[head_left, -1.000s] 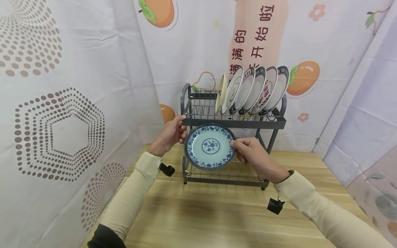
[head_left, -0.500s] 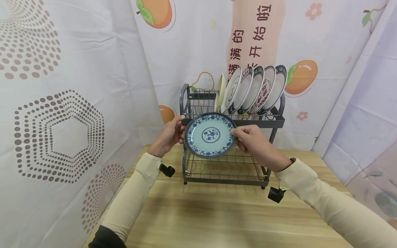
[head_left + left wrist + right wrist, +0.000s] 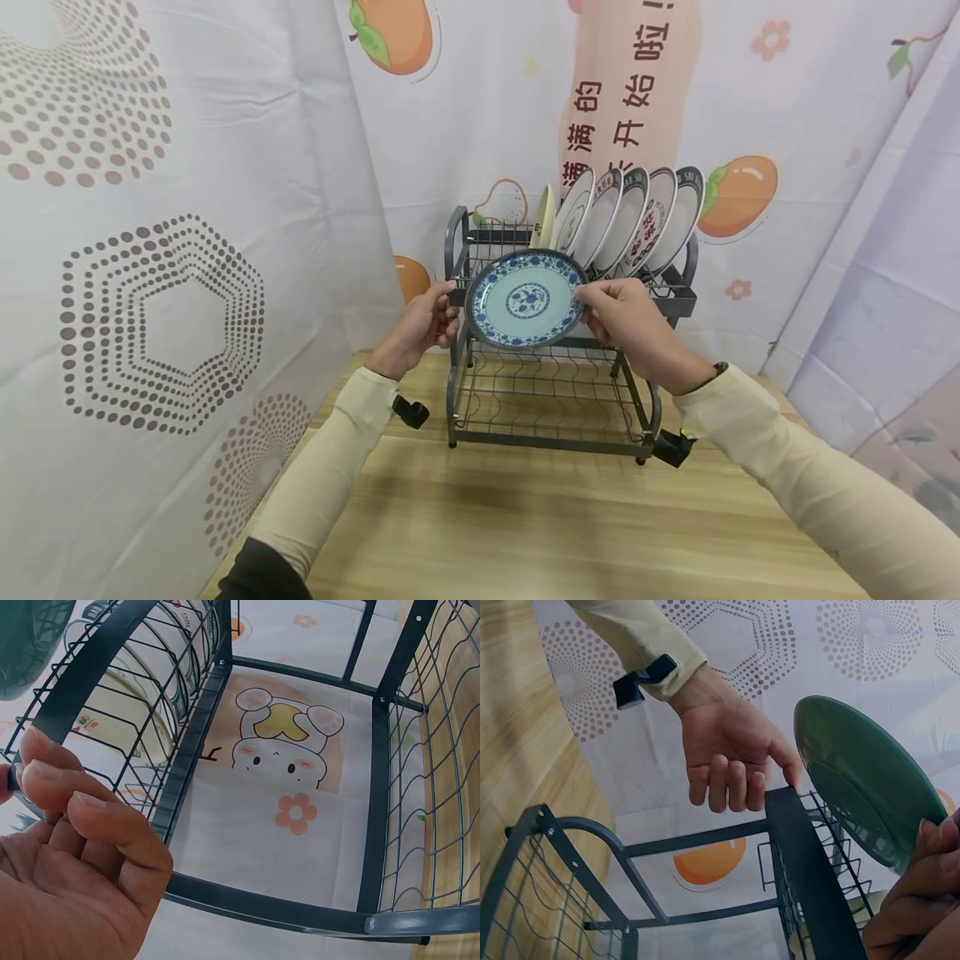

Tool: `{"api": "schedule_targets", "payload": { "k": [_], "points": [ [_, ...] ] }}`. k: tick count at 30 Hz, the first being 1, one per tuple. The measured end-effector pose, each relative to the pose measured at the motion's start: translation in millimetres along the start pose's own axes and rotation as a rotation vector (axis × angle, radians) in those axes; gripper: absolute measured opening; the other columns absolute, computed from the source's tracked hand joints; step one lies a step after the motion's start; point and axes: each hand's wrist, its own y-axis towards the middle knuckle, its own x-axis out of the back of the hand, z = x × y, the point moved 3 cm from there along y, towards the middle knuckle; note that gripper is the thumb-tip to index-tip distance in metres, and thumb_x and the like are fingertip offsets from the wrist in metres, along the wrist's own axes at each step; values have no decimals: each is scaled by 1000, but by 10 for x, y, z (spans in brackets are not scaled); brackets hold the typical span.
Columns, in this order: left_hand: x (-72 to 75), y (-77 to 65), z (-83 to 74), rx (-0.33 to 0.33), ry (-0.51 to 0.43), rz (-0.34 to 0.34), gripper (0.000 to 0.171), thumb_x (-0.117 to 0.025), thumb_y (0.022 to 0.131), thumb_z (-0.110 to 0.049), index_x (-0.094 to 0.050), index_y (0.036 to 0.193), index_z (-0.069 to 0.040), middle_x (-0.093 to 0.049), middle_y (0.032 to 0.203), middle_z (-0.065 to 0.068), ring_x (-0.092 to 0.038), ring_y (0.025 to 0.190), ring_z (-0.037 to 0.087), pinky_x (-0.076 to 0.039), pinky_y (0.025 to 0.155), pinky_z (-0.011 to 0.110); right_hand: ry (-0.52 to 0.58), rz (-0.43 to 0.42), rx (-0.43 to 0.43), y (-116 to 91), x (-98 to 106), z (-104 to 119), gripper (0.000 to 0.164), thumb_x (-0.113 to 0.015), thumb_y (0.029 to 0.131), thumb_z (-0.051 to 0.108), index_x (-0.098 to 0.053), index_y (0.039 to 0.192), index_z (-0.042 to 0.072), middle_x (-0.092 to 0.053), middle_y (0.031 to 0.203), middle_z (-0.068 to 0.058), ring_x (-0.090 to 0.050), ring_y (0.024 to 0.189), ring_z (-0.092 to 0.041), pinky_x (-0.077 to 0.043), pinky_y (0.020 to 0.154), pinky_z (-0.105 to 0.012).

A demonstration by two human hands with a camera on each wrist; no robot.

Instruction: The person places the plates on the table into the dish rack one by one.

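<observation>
My right hand [image 3: 630, 325] pinches the right rim of a plate [image 3: 527, 300] with a blue floral border and dark edge, thumb on its face. The plate is tilted, face toward me, before the upper tier of a dark metal dish rack [image 3: 517, 440]. Its green underside [image 3: 866, 780] shows in the right wrist view. Left of the plate, my left hand [image 3: 420, 327] grips the left front corner of the rack's upper rail between thumb and curled fingers. In the left wrist view, the hand [image 3: 82, 855] is at that rail's end.
Several plates stand on edge in the upper tier's right part, a cream plate [image 3: 543, 218] leftmost. The lower wire tier [image 3: 547, 400] lies below. The rack stands on a wooden table [image 3: 480, 517], with a printed curtain [image 3: 480, 108] behind.
My right hand has raised the plate from in front of the lower tier to overlap the upper rail. The left hand stays on the rack corner. The head view has shifted slightly.
</observation>
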Motion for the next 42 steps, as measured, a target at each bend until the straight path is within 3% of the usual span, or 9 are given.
{"api": "schedule_targets", "payload": {
  "k": [8,11,19,24,27,30,37,42],
  "points": [
    [-5,2,-1,-2,8,-2,50,-51,104,-51,-48,75,-10,-49,58,0,-39,44,12,-35,51,28,-9,-56,22,127,90,88,47,-52,107,21,-51,62,7,-55,71,-5,-39,52,-11,-31,47,-24],
    [1,-1,9,3,11,-4,49,-50,104,-50,-48,74,-11,-48,58,0,-40,44,11,-35,51,28,-14,-76,13,156,98,114,46,-53,106,22,-55,63,6,-56,73,-6,-41,53,-11,-33,48,-24],
    [-7,-23,20,2,4,-5,49,-49,104,-50,-46,76,-10,-47,59,1,-39,45,12,-35,52,28,-27,-146,28,227,80,168,41,-51,103,17,-59,66,2,-55,67,-6,-37,50,-11,-31,47,-25],
    [-10,-12,26,-9,1,-4,49,-49,105,-50,-45,75,-11,-47,59,1,-39,45,12,-34,52,29,-116,-209,83,279,90,237,37,-51,101,16,-67,74,-3,-58,66,-8,-38,48,-10,-29,44,-25],
    [-4,-10,34,-5,2,-4,48,-48,105,-49,-45,75,-11,-47,60,1,-39,45,13,-35,51,28,-197,-251,111,301,92,305,37,-51,100,18,-69,73,0,-56,61,-5,-38,47,-11,-29,43,-27],
    [-7,-15,47,0,4,-4,48,-48,105,-50,-45,75,-11,-47,60,1,-39,45,13,-36,51,28,-281,-281,138,321,81,366,39,-51,99,20,-65,67,2,-56,57,-5,-34,44,-11,-27,42,-28],
    [-7,-28,53,-8,3,-5,49,-49,104,-52,-46,75,-12,-48,59,0,-40,46,13,-35,52,29,-431,-363,211,413,54,475,41,-50,95,19,-58,55,11,-70,72,-8,-30,42,-10,-24,42,-27],
    [-10,-27,45,-10,-5,-7,50,-49,104,-52,-45,74,-12,-46,59,0,-38,46,13,-34,52,29,-503,-399,295,480,37,519,41,-48,93,15,-40,53,13,-51,51,-4,-33,44,-14,-23,45,-27]
  ]
}}
